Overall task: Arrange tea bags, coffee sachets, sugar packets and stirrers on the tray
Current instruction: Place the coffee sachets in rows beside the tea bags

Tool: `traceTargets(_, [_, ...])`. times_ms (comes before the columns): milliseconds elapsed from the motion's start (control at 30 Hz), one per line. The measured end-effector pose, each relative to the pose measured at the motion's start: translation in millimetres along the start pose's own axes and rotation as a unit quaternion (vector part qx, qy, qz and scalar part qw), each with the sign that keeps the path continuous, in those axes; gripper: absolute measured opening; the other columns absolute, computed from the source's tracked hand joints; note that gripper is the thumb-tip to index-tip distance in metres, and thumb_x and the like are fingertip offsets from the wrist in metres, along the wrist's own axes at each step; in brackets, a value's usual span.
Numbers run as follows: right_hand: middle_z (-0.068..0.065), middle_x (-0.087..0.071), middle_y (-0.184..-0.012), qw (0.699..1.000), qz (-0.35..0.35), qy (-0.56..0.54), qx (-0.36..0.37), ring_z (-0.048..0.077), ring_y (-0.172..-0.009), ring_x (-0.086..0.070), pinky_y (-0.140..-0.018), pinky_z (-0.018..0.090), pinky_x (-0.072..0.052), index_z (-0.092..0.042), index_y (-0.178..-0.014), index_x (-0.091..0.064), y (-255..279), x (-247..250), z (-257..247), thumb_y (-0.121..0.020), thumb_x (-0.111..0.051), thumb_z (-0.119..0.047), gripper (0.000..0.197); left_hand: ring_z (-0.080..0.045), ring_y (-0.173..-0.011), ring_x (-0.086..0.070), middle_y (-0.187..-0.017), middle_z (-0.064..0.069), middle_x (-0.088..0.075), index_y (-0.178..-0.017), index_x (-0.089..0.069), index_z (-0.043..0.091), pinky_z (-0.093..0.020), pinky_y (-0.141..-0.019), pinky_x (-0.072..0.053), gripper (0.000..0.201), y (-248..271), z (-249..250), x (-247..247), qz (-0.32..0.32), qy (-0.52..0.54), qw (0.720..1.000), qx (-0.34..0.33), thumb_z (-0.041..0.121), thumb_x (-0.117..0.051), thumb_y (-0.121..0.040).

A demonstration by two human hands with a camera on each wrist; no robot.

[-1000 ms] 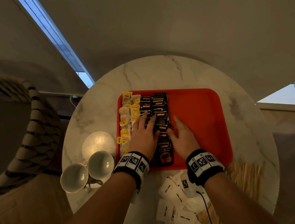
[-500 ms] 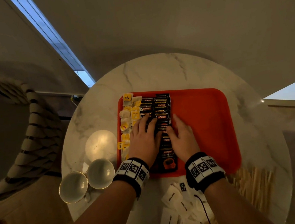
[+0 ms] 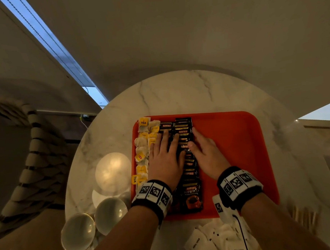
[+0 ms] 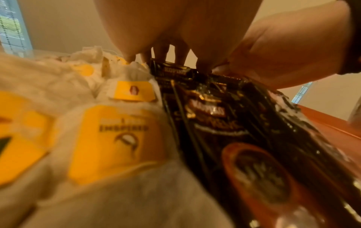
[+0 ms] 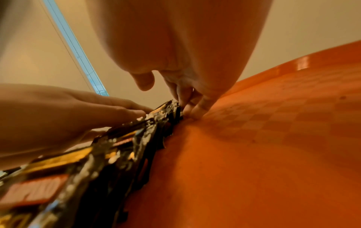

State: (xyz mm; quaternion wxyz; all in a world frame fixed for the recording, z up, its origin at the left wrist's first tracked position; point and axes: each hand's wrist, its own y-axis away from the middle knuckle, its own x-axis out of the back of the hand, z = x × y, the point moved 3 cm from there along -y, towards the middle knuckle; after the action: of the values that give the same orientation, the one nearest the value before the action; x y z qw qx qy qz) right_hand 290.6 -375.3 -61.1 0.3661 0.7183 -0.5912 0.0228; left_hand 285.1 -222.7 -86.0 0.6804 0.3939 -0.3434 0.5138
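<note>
Both hands flat on the orange tray [image 3: 243, 158]. Left hand [image 3: 166, 160] spread, fingers straight, pressing on the coffee sachets [image 3: 190, 194]; right hand [image 3: 205, 155] fingers straight and together, against the sachet row's right edge. Tea bags [image 3: 142, 146] line the tray's left edge. Sugar packets [image 3: 210, 242] and stirrers [image 3: 306, 217] lie on the counter [image 3: 177, 95] near the tray.

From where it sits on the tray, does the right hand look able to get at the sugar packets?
Probably yes. The right hand lies open against the coffee sachets, holding nothing, and the sugar packets lie on the table just behind that wrist, with nothing covering them.
</note>
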Motion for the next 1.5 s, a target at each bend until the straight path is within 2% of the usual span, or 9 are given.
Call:
traceTargets(367, [-0.003, -0.036, -0.156, 0.999, 0.023, -0.041, 0.006, 0.001, -0.128, -0.033, -0.104, 0.026, -0.031, -0.044, -0.157, -0.022, -2.0, -1.0, 4.0, -0.104, -0.040, -0.051, 0.056, -0.020, -0.157, -0.003, -0.170, -0.002, -0.012, -0.159, -0.025, 0.029, -0.042, -0.126, -0.004, 0.059, 0.7, 0.1, -0.5, 0.004, 0.017, 1.000, 0.004, 0.049, -0.036, -0.105])
traceTargets(467, [-0.009, -0.037, -0.159, 0.998, 0.054, -0.036, 0.000, 0.009, -0.145, -0.033, -0.118, 0.036, -0.030, -0.038, -0.156, -0.028, 7.6, 7.9, 7.5, -0.104, -0.041, -0.049, 0.055, -0.020, -0.157, -0.005, -0.169, -0.001, -0.017, -0.158, -0.031, 0.026, -0.045, -0.128, -0.009, 0.058, 6.9, 2.0, 6.5, 0.026, 0.041, 0.999, -0.011, 0.047, -0.039, -0.105])
traceTargets(567, [-0.004, -0.047, -0.153, 0.998, 0.056, -0.005, -0.031, 0.014, -0.140, -0.042, -0.107, 0.024, -0.030, -0.025, -0.152, -0.041, 26.3, 14.2, 8.7, -0.104, -0.044, -0.046, 0.052, -0.020, -0.155, -0.012, -0.166, -0.001, -0.026, -0.153, -0.043, 0.022, -0.041, -0.126, -0.015, 0.058, 23.4, 10.0, 17.8, 0.039, 0.062, 0.997, -0.034, 0.050, -0.041, -0.102])
traceTargets(767, [-0.003, -0.050, -0.136, 0.998, -0.007, 0.054, -0.041, 0.017, -0.130, -0.049, -0.103, 0.027, -0.038, -0.028, -0.149, -0.046, 47.1, -11.3, 11.0, -0.103, -0.050, -0.044, 0.049, -0.017, -0.155, -0.009, -0.169, 0.005, -0.014, -0.159, -0.029, 0.026, -0.025, -0.120, -0.001, 0.069, 62.3, 16.6, 23.2, -0.096, 0.012, 0.992, -0.078, 0.049, -0.055, -0.098])
traceTargets(933, [-0.003, -0.049, -0.139, 0.998, 0.027, 0.038, -0.043, 0.015, -0.129, -0.049, -0.110, 0.036, -0.044, -0.025, -0.151, -0.043, 51.9, -16.1, 10.6, -0.102, -0.052, -0.038, 0.051, -0.020, -0.157, -0.004, -0.170, 0.003, -0.005, -0.160, -0.022, 0.028, -0.030, -0.124, -0.009, 0.070, 72.2, 10.1, 11.6, -0.114, -0.012, 0.989, -0.097, 0.042, -0.055, -0.100])
traceTargets(1000, [-0.004, -0.053, -0.135, 0.996, 0.045, 0.055, -0.046, 0.015, -0.127, -0.052, -0.109, 0.039, -0.045, -0.024, -0.149, -0.044, 59.0, -12.8, 16.8, -0.099, -0.058, -0.040, 0.054, -0.023, -0.155, -0.013, -0.169, 0.000, -0.014, -0.157, -0.032, 0.025, -0.030, -0.121, -0.008, 0.071, 75.5, 8.8, 16.3, -0.096, -0.001, 0.990, -0.101, 0.042, -0.062, -0.096])
traceTargets(1100, [-0.007, -0.062, -0.120, 0.994, 0.030, 0.076, -0.070, 0.014, -0.113, -0.060, -0.098, 0.033, -0.050, -0.022, -0.144, -0.049, 76.9, -13.8, 30.0, -0.092, -0.069, -0.040, 0.058, -0.030, -0.138, -0.044, -0.155, -0.008, -0.045, -0.141, -0.056, 0.018, -0.042, -0.113, -0.038, 0.067, 86.2, 3.2, 25.9, -0.029, -0.009, 0.995, -0.095, 0.038, -0.080, -0.081])
traceTargets(1233, [-0.009, -0.064, -0.098, 0.993, 0.007, 0.084, -0.087, 0.006, -0.088, -0.063, -0.071, 0.019, -0.049, -0.026, -0.128, -0.056, 96.4, -27.6, 37.9, -0.089, -0.074, -0.032, 0.044, -0.023, -0.152, -0.015, -0.167, 0.001, -0.013, -0.159, -0.025, 0.026, -0.035, -0.123, -0.020, 0.076, 97.3, -4.2, 19.9, -0.086, -0.023, 0.995, -0.046, 0.041, -0.063, -0.095])
traceTargets(1500, [-0.011, -0.062, -0.096, 0.993, 0.052, 0.067, -0.076, 0.006, -0.087, -0.062, -0.079, 0.028, -0.057, -0.028, -0.120, -0.060, 98.4, -47.6, 42.5, -0.090, -0.072, -0.025, 0.033, -0.025, -0.151, -0.017, -0.167, -0.003, -0.015, -0.159, -0.026, 0.025, -0.039, -0.120, -0.029, 0.075, 99.1, -16.2, 5.8, -0.117, -0.013, 0.992, -0.036, 0.027, -0.066, -0.096])
